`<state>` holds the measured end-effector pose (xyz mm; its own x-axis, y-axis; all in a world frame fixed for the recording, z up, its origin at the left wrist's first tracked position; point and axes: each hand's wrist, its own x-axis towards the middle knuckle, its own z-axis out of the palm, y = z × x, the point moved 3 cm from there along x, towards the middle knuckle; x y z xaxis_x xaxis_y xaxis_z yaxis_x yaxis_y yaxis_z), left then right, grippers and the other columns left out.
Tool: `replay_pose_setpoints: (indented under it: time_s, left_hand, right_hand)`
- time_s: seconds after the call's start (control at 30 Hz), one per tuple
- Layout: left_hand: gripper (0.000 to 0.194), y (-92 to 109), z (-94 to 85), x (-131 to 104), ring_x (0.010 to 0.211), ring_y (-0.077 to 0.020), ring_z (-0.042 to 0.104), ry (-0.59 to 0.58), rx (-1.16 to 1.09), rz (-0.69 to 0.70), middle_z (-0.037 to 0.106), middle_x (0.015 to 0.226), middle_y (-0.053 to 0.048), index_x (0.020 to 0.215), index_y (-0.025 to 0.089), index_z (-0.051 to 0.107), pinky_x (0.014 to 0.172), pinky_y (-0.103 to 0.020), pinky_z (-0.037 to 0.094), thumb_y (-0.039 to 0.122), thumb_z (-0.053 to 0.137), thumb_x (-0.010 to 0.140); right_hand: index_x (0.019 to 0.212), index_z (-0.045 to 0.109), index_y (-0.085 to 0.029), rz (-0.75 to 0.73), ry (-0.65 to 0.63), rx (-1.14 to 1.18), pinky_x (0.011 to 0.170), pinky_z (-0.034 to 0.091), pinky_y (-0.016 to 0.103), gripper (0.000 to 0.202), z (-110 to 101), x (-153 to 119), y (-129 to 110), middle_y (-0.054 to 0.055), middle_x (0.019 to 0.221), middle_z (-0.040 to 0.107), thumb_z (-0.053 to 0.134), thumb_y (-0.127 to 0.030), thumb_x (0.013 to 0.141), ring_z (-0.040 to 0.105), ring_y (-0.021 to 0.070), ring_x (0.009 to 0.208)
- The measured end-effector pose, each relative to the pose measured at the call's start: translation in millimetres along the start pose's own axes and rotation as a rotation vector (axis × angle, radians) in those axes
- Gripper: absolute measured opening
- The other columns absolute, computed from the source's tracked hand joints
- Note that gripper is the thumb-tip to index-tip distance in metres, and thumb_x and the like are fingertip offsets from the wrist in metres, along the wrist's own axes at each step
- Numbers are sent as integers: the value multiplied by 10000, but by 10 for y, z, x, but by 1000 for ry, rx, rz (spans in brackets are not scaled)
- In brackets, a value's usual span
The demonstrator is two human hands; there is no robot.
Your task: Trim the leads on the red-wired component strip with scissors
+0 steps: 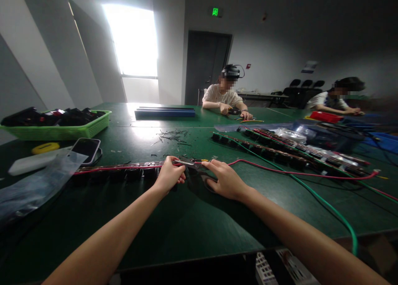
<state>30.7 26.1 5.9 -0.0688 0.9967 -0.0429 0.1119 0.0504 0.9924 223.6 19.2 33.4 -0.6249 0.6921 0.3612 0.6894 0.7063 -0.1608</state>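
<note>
A long strip of black blocks [133, 175] lies on the green table in front of me, with a red wire [116, 168] running along its top. My left hand [169, 176] is closed at the right end of this strip, thumb and finger pinched on the wires there. My right hand [226, 180] is wrapped round a pair of cutters [195, 164]. Their metal jaws point left and touch or nearly touch my left fingertips; the handles are mostly hidden by my palm. From near my right fingers the red wire continues across the table to the right.
Clipped black bits [174, 136] lie scattered beyond my hands. Left are a green basket [90, 131] of black parts, a phone [85, 149] and a plastic bag [37, 189]. More strips [267, 152] and a green cable [323, 200] lie right. Two people sit across the table.
</note>
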Motion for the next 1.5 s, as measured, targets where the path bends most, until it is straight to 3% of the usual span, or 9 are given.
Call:
replay_pose_setpoints:
  time_s: [0.57,0.87,1.13,1.5]
  left_hand:
    - [375,-16,-7,12,361,-96,531,-1,-33,-14,576,487,34,1072,134,406,362,-141,356,149,615,761]
    - [380,-17,-5,15,364,-95,526,-10,-29,-16,574,479,34,1094,129,389,367,-143,358,166,605,783]
    - [383,-19,-8,10,370,-101,533,-2,-30,-15,573,481,31,1086,133,403,369,-145,360,169,619,771]
    - [351,-26,-3,13,370,-108,530,-3,-2,1,577,479,26,1075,137,392,364,-154,363,124,558,766]
  right_hand:
    - [1201,525,-200,36,21,179,871,440,338,452,-4,7,1,82,1081,597,543,-111,758,572,201,958]
    - [1169,492,-213,113,162,139,829,432,325,382,-78,18,82,66,1058,587,511,-149,793,563,203,928]
    - [1146,497,-200,87,87,-97,773,396,328,440,-89,0,15,75,1009,557,621,-342,749,529,228,875]
    - [1199,494,-203,46,12,-116,829,373,327,477,-12,-5,3,70,1006,551,598,-261,737,515,225,931]
